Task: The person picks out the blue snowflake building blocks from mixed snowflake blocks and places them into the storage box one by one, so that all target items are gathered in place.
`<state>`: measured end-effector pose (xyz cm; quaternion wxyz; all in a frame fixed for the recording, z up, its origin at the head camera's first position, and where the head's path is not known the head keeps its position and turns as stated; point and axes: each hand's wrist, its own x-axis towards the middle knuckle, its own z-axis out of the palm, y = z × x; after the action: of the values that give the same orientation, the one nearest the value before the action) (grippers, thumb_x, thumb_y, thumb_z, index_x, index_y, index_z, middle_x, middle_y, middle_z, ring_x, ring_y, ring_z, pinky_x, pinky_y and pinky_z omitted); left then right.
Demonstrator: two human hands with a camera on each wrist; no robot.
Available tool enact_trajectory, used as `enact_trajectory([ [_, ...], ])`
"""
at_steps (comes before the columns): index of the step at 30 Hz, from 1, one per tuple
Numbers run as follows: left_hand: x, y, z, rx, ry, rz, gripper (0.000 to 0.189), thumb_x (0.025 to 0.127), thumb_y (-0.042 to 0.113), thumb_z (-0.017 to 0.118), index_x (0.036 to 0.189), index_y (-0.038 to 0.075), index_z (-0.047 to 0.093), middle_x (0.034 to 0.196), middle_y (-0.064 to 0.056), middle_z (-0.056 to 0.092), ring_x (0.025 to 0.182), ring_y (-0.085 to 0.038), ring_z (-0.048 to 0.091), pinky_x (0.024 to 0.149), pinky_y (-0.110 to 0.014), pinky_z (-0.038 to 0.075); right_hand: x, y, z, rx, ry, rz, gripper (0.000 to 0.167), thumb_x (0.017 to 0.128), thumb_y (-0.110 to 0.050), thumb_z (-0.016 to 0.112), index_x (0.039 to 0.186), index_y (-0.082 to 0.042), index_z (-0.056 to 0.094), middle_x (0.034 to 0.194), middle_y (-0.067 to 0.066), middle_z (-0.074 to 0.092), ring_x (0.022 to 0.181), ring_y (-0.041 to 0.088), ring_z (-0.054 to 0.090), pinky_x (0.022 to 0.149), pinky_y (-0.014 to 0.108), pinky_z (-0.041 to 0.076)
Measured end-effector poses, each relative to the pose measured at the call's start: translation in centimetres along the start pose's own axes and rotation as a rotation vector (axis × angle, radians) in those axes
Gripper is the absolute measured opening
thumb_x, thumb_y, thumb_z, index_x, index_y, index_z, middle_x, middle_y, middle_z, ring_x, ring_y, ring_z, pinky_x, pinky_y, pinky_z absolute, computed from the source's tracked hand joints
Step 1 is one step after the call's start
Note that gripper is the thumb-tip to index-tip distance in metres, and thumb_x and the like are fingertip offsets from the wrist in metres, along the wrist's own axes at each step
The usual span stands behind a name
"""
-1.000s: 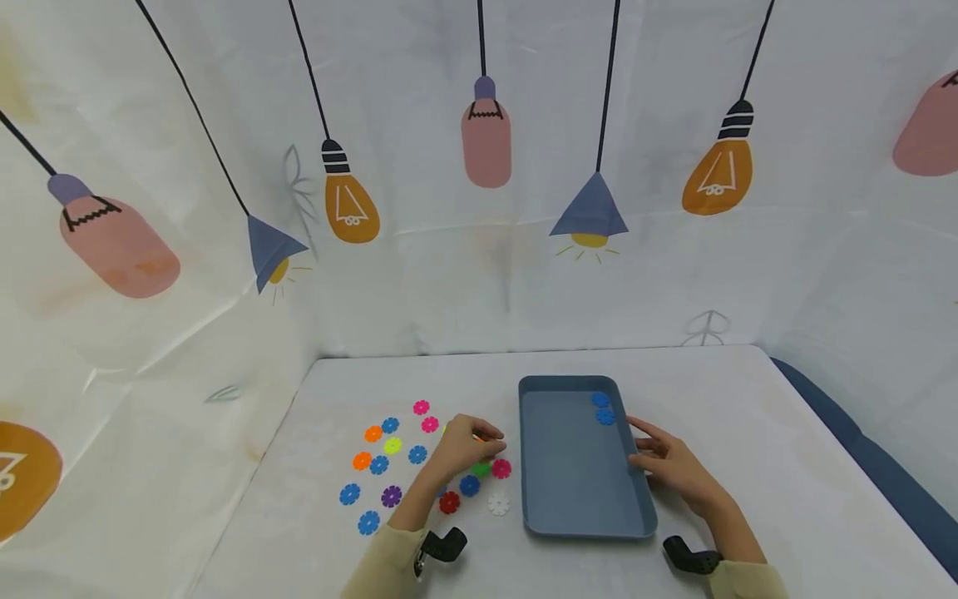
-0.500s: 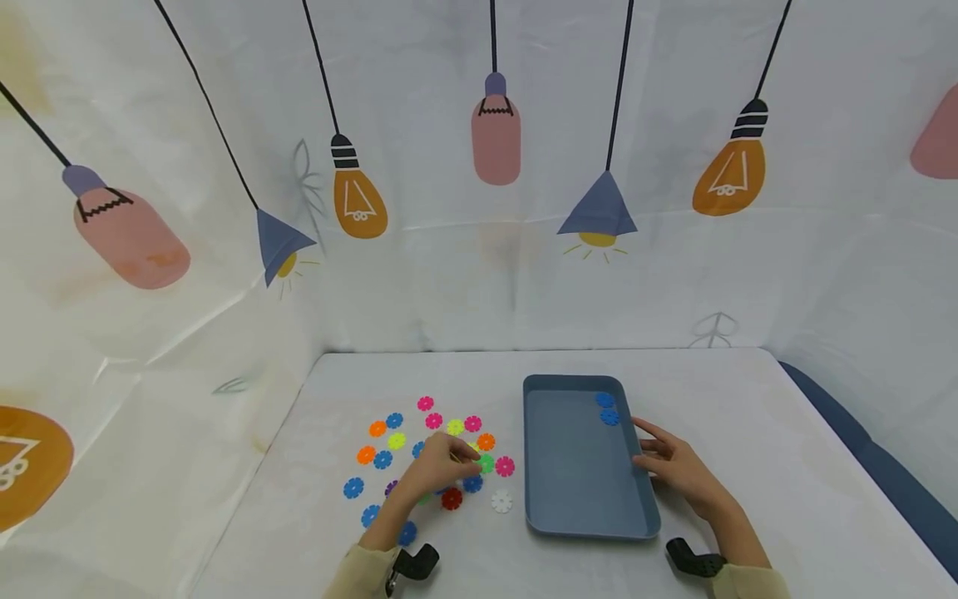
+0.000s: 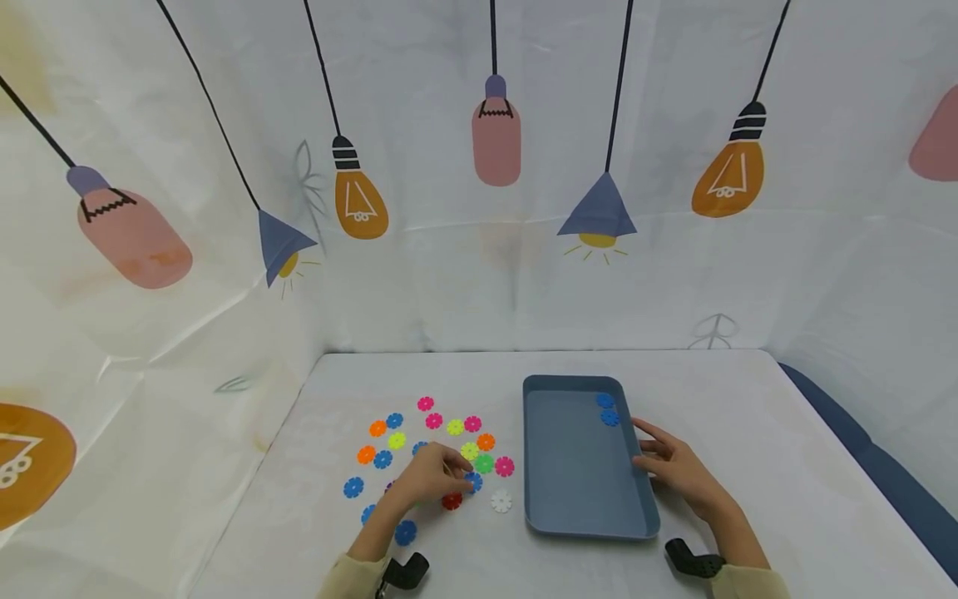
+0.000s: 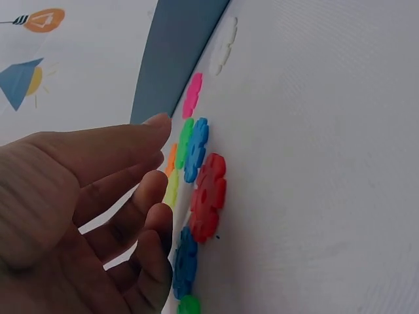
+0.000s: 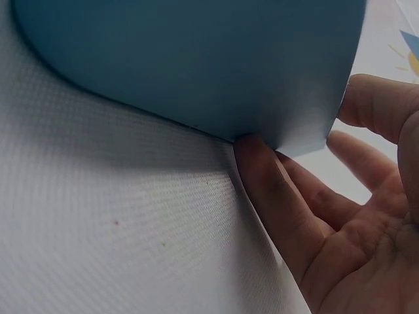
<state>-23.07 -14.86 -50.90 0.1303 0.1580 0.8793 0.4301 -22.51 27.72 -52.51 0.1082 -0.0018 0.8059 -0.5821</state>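
My left hand [image 3: 437, 472] hovers low over a spread of notched plastic building discs, its thumb and fingers loosely bent with nothing between them. Its fingertips are right at a blue disc [image 3: 474, 482]; in the left wrist view that blue disc [image 4: 196, 150] shows just past them. A red disc [image 3: 451, 501] lies partly under the hand, and a green disc [image 3: 484, 463] is just beyond. On the right, my right hand [image 3: 677, 470] touches the outer side of a blue-grey tray [image 3: 576, 507], fingers extended against its wall. Two blue discs [image 3: 609, 418] lie inside the tray.
More discs in orange, pink, yellow and blue lie scattered to the left, such as an orange disc [image 3: 366, 454]. A white disc [image 3: 501, 501] sits between them and the tray. Behind the white table [image 3: 718, 391] hangs a lamp-patterned sheet [image 3: 434, 291].
My left hand has drawn back leftward from near the tray and lowered toward the blue disc, uncovering yellow, orange and green discs. My right hand stays at the tray.
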Motion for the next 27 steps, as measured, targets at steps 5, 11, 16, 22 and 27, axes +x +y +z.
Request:
enact_trajectory([
  [5, 0.1, -0.3, 0.3, 0.013, -0.02, -0.014, 0.026, 0.076, 0.018, 0.085, 0.098, 0.008, 0.074, 0.072, 0.002, 0.059, 0.066, -0.014, 0.055, 0.055, -0.024, 0.05, 0.0, 0.0, 0.1, -0.006, 0.001, 0.002, 0.071, 0.091, -0.019, 0.07, 0.152, -0.012, 0.033, 0.135, 0.03, 0.047, 0.114, 0.038, 0.056, 0.081, 0.045, 0.054],
  [11, 0.1, -0.5, 0.7, 0.048, -0.005, -0.034, 0.026, 0.074, 0.021, 0.086, 0.094, 0.01, 0.074, 0.073, 0.002, 0.058, 0.068, -0.015, 0.054, 0.056, -0.024, 0.049, 0.0, -0.1, 0.1, 0.001, 0.002, 0.007, 0.071, 0.09, -0.018, 0.07, 0.152, -0.013, 0.034, 0.135, 0.03, 0.047, 0.117, 0.04, 0.054, 0.083, 0.047, 0.054],
  [16, 0.1, -0.7, 1.0, 0.082, 0.014, -0.059, 0.025, 0.074, 0.024, 0.086, 0.092, 0.013, 0.073, 0.075, 0.003, 0.056, 0.07, -0.015, 0.053, 0.058, -0.023, 0.049, 0.1, 0.0, 0.1, 0.011, -0.005, 0.008, 0.072, 0.09, -0.018, 0.07, 0.152, -0.012, 0.034, 0.135, 0.03, 0.048, 0.117, 0.039, 0.053, 0.083, 0.047, 0.054],
  [22, 0.1, -0.8, 1.1, 0.114, 0.034, -0.031, 0.029, 0.074, 0.024, 0.086, 0.094, 0.013, 0.069, 0.074, 0.003, 0.055, 0.068, -0.014, 0.053, 0.056, -0.023, 0.049, 0.0, 0.1, 0.1, 0.021, -0.004, 0.009, 0.072, 0.09, -0.018, 0.071, 0.151, -0.013, 0.034, 0.135, 0.029, 0.048, 0.119, 0.04, 0.052, 0.084, 0.049, 0.053],
  [27, 0.2, -0.9, 1.2, 0.093, 0.027, -0.037, 0.028, 0.074, 0.024, 0.086, 0.093, 0.013, 0.068, 0.073, 0.002, 0.055, 0.065, -0.014, 0.053, 0.054, -0.024, 0.048, 0.0, 0.0, 0.0, 0.016, -0.005, 0.0, 0.072, 0.09, -0.018, 0.07, 0.152, -0.012, 0.033, 0.135, 0.03, 0.048, 0.119, 0.04, 0.052, 0.083, 0.049, 0.053],
])
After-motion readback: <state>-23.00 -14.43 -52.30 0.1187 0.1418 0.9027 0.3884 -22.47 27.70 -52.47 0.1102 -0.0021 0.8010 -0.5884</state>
